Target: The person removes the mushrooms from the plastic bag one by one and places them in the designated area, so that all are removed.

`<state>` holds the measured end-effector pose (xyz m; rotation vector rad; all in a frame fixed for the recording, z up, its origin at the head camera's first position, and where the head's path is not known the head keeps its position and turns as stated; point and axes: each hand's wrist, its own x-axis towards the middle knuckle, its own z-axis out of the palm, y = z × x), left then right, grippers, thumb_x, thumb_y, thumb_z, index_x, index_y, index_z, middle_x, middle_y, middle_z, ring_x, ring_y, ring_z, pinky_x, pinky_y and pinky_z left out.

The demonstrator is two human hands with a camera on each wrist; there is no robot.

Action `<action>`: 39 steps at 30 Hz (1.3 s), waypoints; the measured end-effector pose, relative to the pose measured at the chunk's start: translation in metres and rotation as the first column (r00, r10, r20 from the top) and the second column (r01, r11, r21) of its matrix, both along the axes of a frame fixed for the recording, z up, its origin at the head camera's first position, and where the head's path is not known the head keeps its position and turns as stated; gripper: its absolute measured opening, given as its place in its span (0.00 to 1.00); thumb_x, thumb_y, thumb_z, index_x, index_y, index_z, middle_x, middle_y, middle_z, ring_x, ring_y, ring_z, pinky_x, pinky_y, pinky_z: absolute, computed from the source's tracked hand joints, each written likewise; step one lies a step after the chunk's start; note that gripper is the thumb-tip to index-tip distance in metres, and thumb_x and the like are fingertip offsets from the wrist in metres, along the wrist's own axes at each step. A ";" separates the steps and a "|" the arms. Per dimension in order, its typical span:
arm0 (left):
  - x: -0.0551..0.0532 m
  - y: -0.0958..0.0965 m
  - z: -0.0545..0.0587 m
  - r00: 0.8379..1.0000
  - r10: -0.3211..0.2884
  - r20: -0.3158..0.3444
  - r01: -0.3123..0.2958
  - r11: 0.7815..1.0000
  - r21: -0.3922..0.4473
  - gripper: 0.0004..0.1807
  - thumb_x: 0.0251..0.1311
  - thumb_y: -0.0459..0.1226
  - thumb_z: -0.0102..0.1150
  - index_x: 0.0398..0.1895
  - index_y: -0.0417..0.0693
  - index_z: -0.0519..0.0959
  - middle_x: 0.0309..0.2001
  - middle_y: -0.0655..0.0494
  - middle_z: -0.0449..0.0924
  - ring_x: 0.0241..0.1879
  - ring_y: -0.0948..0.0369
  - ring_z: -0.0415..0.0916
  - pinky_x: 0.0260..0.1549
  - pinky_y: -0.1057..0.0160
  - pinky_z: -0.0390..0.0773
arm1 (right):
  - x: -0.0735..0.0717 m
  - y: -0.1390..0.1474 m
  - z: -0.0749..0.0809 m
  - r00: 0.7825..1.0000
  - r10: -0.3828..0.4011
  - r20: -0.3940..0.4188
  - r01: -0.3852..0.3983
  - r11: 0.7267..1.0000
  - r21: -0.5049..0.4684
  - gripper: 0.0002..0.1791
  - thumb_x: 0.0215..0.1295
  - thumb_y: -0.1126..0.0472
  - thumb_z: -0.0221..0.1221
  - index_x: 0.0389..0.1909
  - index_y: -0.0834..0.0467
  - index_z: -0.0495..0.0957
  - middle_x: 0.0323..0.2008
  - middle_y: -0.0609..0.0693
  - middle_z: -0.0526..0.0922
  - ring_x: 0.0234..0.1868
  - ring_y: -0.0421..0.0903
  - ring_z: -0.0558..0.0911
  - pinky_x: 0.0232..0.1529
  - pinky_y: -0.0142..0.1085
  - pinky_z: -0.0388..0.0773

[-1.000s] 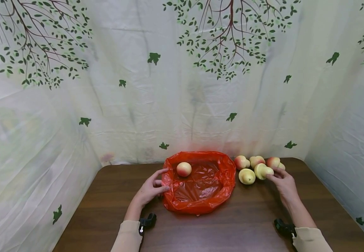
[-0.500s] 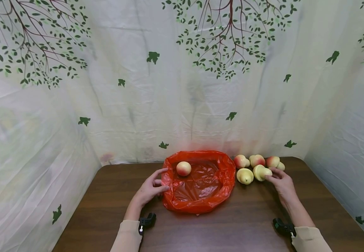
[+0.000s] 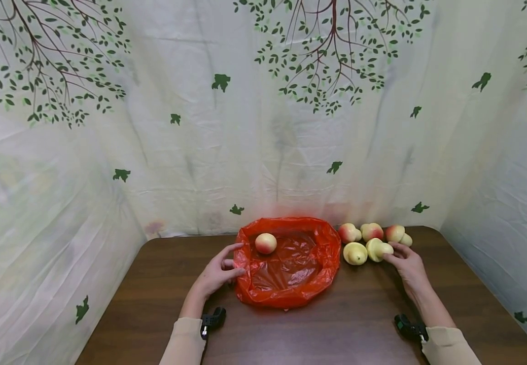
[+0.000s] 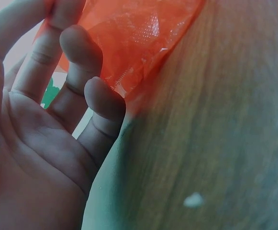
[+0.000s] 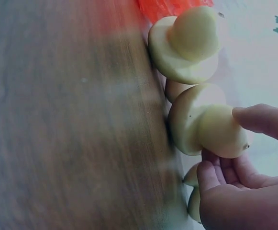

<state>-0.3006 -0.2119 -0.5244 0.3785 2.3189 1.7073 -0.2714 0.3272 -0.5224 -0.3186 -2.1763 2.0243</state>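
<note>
In the head view my left hand [image 3: 217,274] grips the left rim of an opened red plastic bag [image 3: 286,299], thumb and forefinger at its edge. The left wrist view shows the ring and little fingers curled beside the bag [image 4: 134,43]. One red-and-cream mushroom [image 3: 266,244] lies inside the bag, cap up. My right hand [image 3: 410,266] pinches the pale stem of a mushroom [image 3: 377,250] at the right. The right wrist view has thumb and fingers on either side of that stem [image 5: 222,132]. Another mushroom [image 3: 355,254] lies just left of it, stem toward me.
Behind these, a row of mushrooms with reddish caps stands near the table's back edge: one by the bag [image 3: 348,233], a middle mushroom [image 3: 373,231] and one at the right [image 3: 395,233]. A leaf-print curtain [image 3: 281,152] hangs behind the brown table [image 3: 327,334].
The right hand and the mushroom it pinches have shifted slightly left and toward me. The front left mushroom has moved a little left. The left hand stays on the bag.
</note>
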 end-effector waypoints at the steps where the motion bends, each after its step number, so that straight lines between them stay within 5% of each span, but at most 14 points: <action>1: 0.000 0.000 0.000 1.000 0.000 0.001 0.000 1.000 0.001 0.40 0.66 0.43 0.73 0.79 0.64 0.65 0.36 0.57 0.86 0.29 0.57 0.73 0.33 0.64 0.79 | 0.000 0.000 0.000 1.000 -0.002 0.004 0.002 1.000 0.004 0.23 0.71 0.68 0.65 0.65 0.63 0.74 0.37 0.24 0.80 0.43 0.22 0.77 0.48 0.17 0.73; 13: 0.001 0.000 -0.001 1.000 0.000 -0.001 0.000 1.000 -0.009 0.40 0.66 0.44 0.73 0.79 0.65 0.65 0.37 0.55 0.87 0.30 0.57 0.74 0.34 0.63 0.79 | 0.001 0.000 0.000 1.000 -0.015 0.027 0.014 0.998 0.055 0.31 0.72 0.66 0.65 0.71 0.71 0.67 0.35 0.21 0.77 0.42 0.21 0.76 0.48 0.17 0.72; 24: 0.001 0.000 0.000 1.000 0.007 0.003 -0.007 1.000 -0.017 0.41 0.65 0.45 0.73 0.79 0.66 0.65 0.38 0.54 0.87 0.31 0.56 0.74 0.35 0.63 0.80 | 0.003 0.000 0.005 1.000 -0.021 0.013 0.021 1.000 0.009 0.23 0.71 0.66 0.66 0.64 0.61 0.75 0.36 0.23 0.79 0.43 0.21 0.77 0.48 0.16 0.72; 34: 0.000 0.000 0.001 1.000 0.007 -0.006 -0.007 1.000 -0.012 0.41 0.65 0.45 0.73 0.79 0.65 0.65 0.37 0.55 0.87 0.30 0.57 0.74 0.34 0.63 0.79 | 0.004 0.000 0.011 1.000 -0.028 -0.004 0.028 0.999 0.037 0.35 0.74 0.63 0.64 0.74 0.73 0.63 0.37 0.21 0.77 0.44 0.18 0.76 0.48 0.14 0.71; 39: 0.002 0.001 0.002 1.000 0.009 -0.010 -0.009 1.000 -0.010 0.41 0.65 0.45 0.73 0.79 0.64 0.65 0.36 0.55 0.87 0.29 0.57 0.73 0.33 0.63 0.79 | 0.005 0.001 0.013 0.998 -0.044 -0.038 0.044 0.999 0.000 0.29 0.74 0.63 0.65 0.70 0.68 0.68 0.39 0.23 0.80 0.46 0.21 0.77 0.48 0.14 0.72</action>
